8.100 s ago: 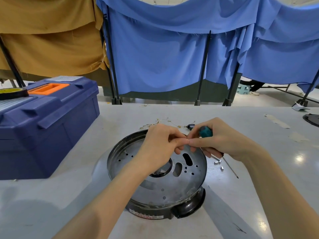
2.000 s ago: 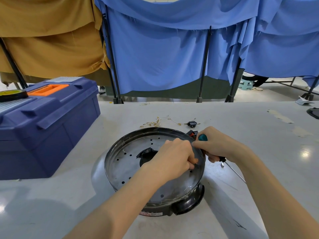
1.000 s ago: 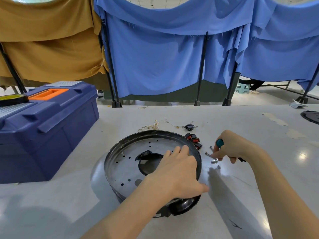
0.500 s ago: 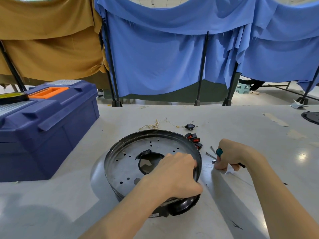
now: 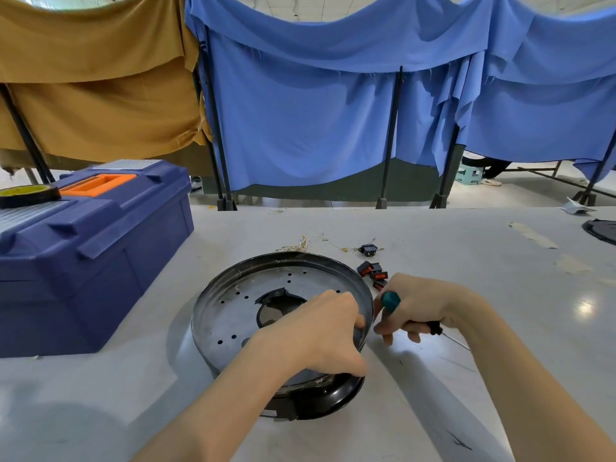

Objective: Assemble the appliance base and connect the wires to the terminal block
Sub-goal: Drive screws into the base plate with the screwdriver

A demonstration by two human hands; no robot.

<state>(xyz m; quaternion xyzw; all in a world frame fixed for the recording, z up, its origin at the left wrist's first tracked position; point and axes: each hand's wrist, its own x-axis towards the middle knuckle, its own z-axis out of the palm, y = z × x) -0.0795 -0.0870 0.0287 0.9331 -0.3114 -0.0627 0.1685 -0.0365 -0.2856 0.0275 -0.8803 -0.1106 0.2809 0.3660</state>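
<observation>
On the table point(image 5: 466, 261) before you sits the base point(image 5: 240, 315), perforated plate up. Your left hand point(image 5: 320, 335) grips its right rim. Just beside it, your right hand point(image 5: 423, 305) clenches the screwdriver point(image 5: 390, 301). At your left the toolbox point(image 5: 86, 255) is closed, its contents hidden, with a tape roll point(image 5: 28, 195) on its lid. The base's sticker point(image 5: 270, 413) is too small to read.

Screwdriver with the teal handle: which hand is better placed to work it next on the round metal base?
Probably the right hand: it grips the screwdriver beside the base, while the left hand holds the base's rim, steadying it.
</observation>
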